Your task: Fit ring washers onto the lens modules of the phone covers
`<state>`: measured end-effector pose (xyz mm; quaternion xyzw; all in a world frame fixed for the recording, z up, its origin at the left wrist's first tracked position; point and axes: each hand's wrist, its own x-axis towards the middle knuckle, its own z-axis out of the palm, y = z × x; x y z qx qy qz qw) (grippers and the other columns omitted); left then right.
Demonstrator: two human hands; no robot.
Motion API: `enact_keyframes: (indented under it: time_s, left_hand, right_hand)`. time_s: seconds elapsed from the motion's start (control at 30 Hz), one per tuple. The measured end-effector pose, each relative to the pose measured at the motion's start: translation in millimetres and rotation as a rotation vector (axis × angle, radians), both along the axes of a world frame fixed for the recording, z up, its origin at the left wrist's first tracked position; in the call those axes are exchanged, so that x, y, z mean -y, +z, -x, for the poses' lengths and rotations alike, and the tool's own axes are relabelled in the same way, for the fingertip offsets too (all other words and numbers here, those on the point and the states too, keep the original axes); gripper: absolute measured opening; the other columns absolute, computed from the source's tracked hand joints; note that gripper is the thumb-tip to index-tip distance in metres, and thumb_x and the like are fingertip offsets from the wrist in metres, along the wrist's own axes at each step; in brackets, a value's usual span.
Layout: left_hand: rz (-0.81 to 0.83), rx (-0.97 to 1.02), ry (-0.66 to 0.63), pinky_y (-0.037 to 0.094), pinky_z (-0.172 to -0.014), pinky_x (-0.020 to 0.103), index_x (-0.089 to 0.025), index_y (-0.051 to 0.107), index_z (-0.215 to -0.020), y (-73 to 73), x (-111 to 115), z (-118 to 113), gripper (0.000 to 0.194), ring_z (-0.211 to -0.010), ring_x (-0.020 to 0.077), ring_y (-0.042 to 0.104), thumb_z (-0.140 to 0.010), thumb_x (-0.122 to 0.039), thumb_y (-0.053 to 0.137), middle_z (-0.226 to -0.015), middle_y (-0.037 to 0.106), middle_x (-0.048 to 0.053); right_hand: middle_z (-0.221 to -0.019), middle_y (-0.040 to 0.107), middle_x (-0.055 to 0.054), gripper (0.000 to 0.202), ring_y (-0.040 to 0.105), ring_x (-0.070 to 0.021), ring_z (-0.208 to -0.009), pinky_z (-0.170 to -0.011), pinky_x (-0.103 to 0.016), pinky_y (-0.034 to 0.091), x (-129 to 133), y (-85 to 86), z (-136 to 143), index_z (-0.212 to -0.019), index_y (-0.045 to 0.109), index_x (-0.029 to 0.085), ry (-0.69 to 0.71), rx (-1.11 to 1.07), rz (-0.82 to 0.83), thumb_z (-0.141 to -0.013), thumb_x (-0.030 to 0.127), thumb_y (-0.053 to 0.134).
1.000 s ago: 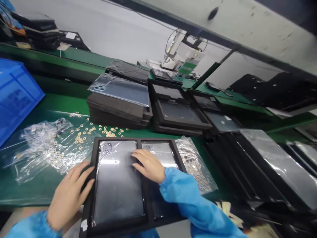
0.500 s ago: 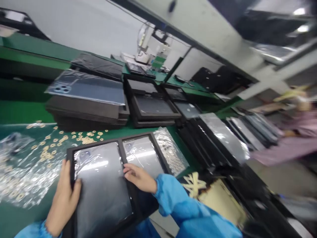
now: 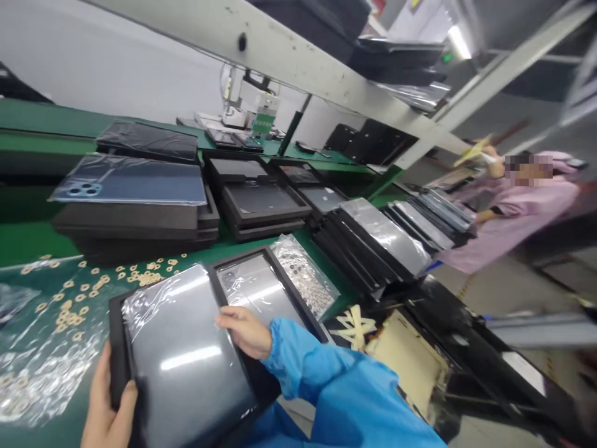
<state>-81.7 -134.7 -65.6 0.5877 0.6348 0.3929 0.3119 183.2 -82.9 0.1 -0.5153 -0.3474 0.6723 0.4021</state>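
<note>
A flat grey panel [image 3: 186,348] wrapped in clear film lies tilted in the left compartment of a black tray [image 3: 117,342], its right edge raised. My right hand [image 3: 245,330] pinches that raised edge between thumb and fingers. My left hand [image 3: 106,401] grips the tray's left side, thumb over the rim and fingers outside. A second film-covered panel [image 3: 254,292] with a camera patch lies in the right compartment, partly behind my right sleeve. Just beyond the tray are small pale rings [image 3: 69,314] scattered on clear plastic.
Behind stands a stack of black trays [image 3: 135,221] topped by a blue panel [image 3: 140,180]. A bag of small parts [image 3: 305,274] lies right of my tray, with a row of dark panels [image 3: 359,249] beyond. A co-worker in pink [image 3: 527,199] is at the far right.
My right hand has taken hold of the left panel's right edge and lifted it out of level. My left hand has slid lower along the tray's side. The view has swung right.
</note>
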Motion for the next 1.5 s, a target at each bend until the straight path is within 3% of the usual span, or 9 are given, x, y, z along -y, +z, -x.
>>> enact_keyframes:
  time_s: [0.23, 0.37, 0.5, 0.6, 0.77, 1.03, 1.2, 1.37, 1.5]
  left_hand:
    - [0.035, 0.115, 0.125, 0.017, -0.123, 0.051, -0.032, 0.025, -0.150, 19.3, 43, -29, 0.057, -0.148, 0.0263, 0.024, -0.096, -0.039, 0.040, -0.160, 0.026, 0.001]
    - [0.058, 0.056, 0.121, 0.023, -0.122, 0.049, -0.031, 0.023, -0.151, 18.9, 57, -23, 0.056, -0.148, 0.0254, 0.024, -0.097, -0.037, 0.037, -0.161, 0.024, 0.004]
    - [-0.055, -0.305, -0.080, 0.032, -0.119, 0.048, -0.024, 0.029, -0.148, 35.6, 18, 3, 0.055, -0.144, 0.0263, 0.033, -0.096, -0.037, 0.039, -0.158, 0.030, 0.010]
    - [-0.109, -0.458, -0.088, 0.037, -0.114, 0.046, -0.017, 0.049, -0.133, 47.7, -44, 20, 0.049, -0.136, 0.0286, 0.043, -0.092, -0.043, 0.044, -0.145, 0.047, 0.013]
    - [-0.087, -0.519, -0.074, 0.051, -0.086, 0.040, -0.018, 0.058, -0.070, 52.7, -118, 30, 0.033, -0.085, 0.0214, 0.061, -0.090, -0.044, 0.048, -0.084, 0.062, 0.006]
    - [-0.251, -0.529, -0.190, 0.044, -0.098, 0.039, -0.020, 0.062, -0.084, 89.0, -78, -5, 0.026, -0.113, 0.0224, 0.054, -0.096, -0.034, 0.044, -0.113, 0.061, 0.007]
    - [-0.163, -0.514, -0.178, 0.035, -0.113, 0.048, -0.019, 0.037, -0.144, 69.8, -55, 1, 0.065, -0.141, 0.0310, 0.035, -0.089, -0.051, 0.054, -0.153, 0.038, 0.013]
    - [0.085, -0.175, -0.081, 0.027, -0.120, 0.049, -0.017, 0.032, -0.147, 46.2, -90, 13, 0.068, -0.142, 0.0274, 0.037, -0.091, -0.055, 0.041, -0.154, 0.039, 0.012]
    - [0.079, -0.107, -0.042, 0.039, -0.114, 0.043, -0.018, 0.044, -0.136, 39.6, -114, 9, 0.062, -0.132, 0.0248, 0.050, -0.088, -0.057, 0.038, -0.143, 0.052, 0.011]
  right_hand:
    - [-0.087, 0.065, -0.003, 0.047, 0.061, -0.0188, -0.089, -0.084, -0.033, 0.049, -10, -20.1, 7, -0.099, 0.060, 0.022, -0.001, 0.105, -0.095, -0.074, 0.061, 0.067]
    - [-0.117, 0.065, -0.010, 0.053, 0.058, -0.0272, -0.115, -0.100, -0.046, 0.046, -15, -7.9, 0, -0.113, 0.061, 0.023, 0.120, 0.209, -0.210, -0.075, 0.057, 0.068]
    - [-0.153, 0.037, -0.009, 0.045, 0.030, -0.0278, -0.143, -0.119, -0.053, 0.024, -29, 20.5, -10, -0.128, 0.055, 0.026, 0.129, 0.556, -0.652, -0.087, 0.039, 0.062]
    - [-0.146, 0.045, -0.011, 0.034, 0.034, -0.0273, -0.142, -0.117, -0.054, 0.030, -55, 24.0, 9, -0.127, 0.056, 0.024, 0.346, 0.839, -1.041, -0.094, 0.026, 0.049]
    - [-0.134, 0.056, -0.016, 0.037, 0.044, -0.0297, -0.134, -0.112, -0.052, 0.037, -109, -6.6, 68, -0.127, 0.057, 0.016, 0.526, 0.869, -1.072, -0.090, 0.021, 0.052]
    - [-0.109, 0.071, -0.005, 0.017, 0.058, -0.0200, -0.119, -0.105, -0.040, 0.042, -112, -16.3, 67, -0.093, 0.065, 0.023, 0.485, 0.688, -1.163, -0.096, 0.026, 0.049]
    - [-0.076, 0.072, 0.001, 0.021, 0.067, -0.0154, -0.080, -0.101, -0.042, 0.039, -80, -18.2, 40, -0.081, 0.061, 0.023, 0.367, 0.722, -1.165, -0.097, 0.023, 0.047]
    - [-0.054, 0.056, 0.006, 0.018, 0.054, -0.0152, -0.060, -0.078, -0.033, 0.043, -78, -28.6, 47, -0.110, 0.059, 0.019, 0.246, 0.914, -1.106, -0.096, 0.026, 0.050]
    - [-0.080, 0.066, -0.005, 0.017, 0.057, -0.0162, -0.072, -0.075, -0.034, 0.040, -81, -21.3, 56, -0.107, 0.064, 0.018, 0.251, 1.069, -1.253, -0.093, 0.024, 0.057]
